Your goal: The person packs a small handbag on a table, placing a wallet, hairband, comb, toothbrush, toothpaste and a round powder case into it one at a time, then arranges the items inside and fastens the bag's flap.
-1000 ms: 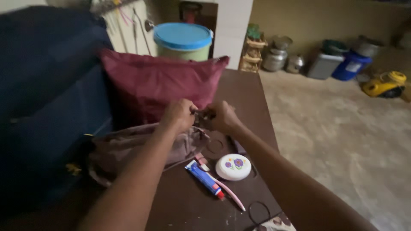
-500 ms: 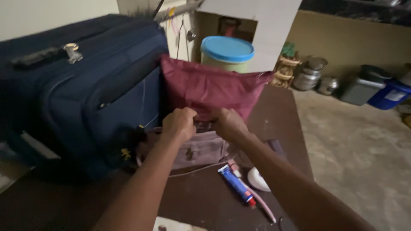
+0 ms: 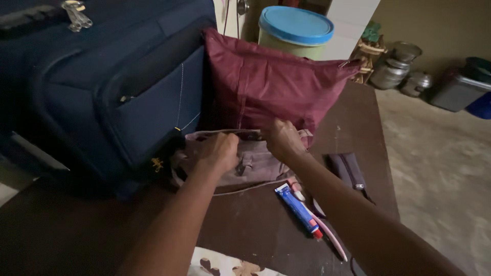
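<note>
At the bottom edge of the frame, a patterned cloth corner (image 3: 225,266) lies on the dark brown wooden table (image 3: 245,230). Just above, right of centre, a blue toothpaste tube (image 3: 297,209) lies beside a pink toothbrush (image 3: 327,230), with a dark zipped pouch (image 3: 350,171) further right. At centre, the left hand (image 3: 217,151) is curled over the top edge of a soft mauve-brown fabric pouch (image 3: 250,163), while the right hand (image 3: 282,139) pinches its rim, apparently at the zip; the step in hand looks like working the opening, which calls for a steady counter-hold. Behind stand a maroon fabric bag (image 3: 276,87), a navy suitcase (image 3: 102,82) at upper left and a blue-lidded tub (image 3: 295,25) at the top.
</note>
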